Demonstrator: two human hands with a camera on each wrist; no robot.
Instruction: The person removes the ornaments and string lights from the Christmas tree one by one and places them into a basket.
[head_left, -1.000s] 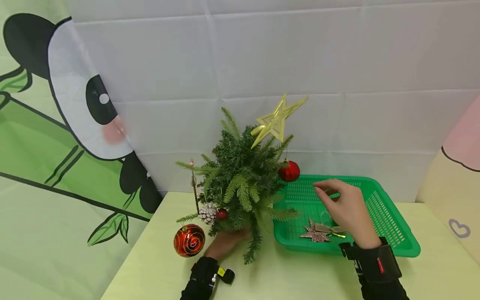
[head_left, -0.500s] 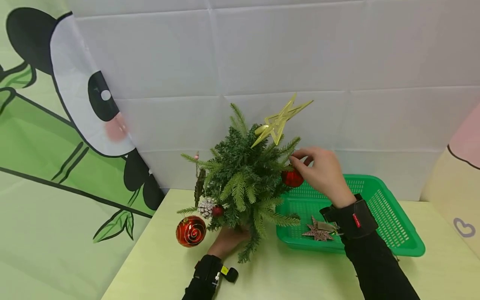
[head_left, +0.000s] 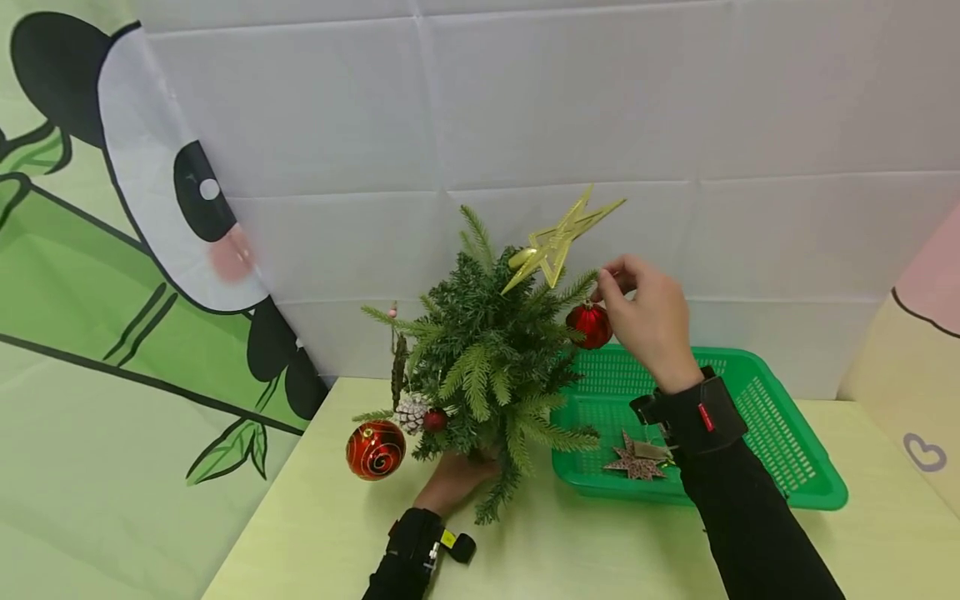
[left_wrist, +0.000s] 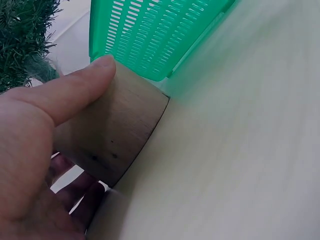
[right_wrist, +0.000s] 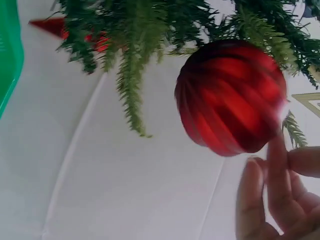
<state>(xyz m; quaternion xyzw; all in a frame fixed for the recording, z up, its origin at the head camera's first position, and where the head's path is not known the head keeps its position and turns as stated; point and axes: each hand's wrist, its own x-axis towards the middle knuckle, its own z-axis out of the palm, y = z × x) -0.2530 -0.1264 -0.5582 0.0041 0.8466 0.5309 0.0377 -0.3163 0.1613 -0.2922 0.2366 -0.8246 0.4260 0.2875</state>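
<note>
A small artificial Christmas tree (head_left: 480,350) stands on the table. My left hand (head_left: 457,482) grips its round wooden base (left_wrist: 122,120), thumb on the near side and fingers curled round the other. At the right branch tips, my right hand (head_left: 648,321) pinches the top of a ridged red Christmas ball (head_left: 589,325), thumb and fingers together. The hanging loop is too fine to make out. The ball (right_wrist: 232,97) hangs beside the green branches in the right wrist view, touching or nearly touching a fingertip.
A gold star (head_left: 558,243) tops the tree. An orange-red swirl ball (head_left: 376,450), a white-tipped pinecone (head_left: 412,413) and a small red ball (head_left: 435,420) hang at left. Behind my right arm, a green basket (head_left: 780,433) holds a glittery star ornament (head_left: 634,460).
My right hand has come from above the basket to the red ball on the tree, then lifted it slightly. My left hand keeps its grip on the base.
</note>
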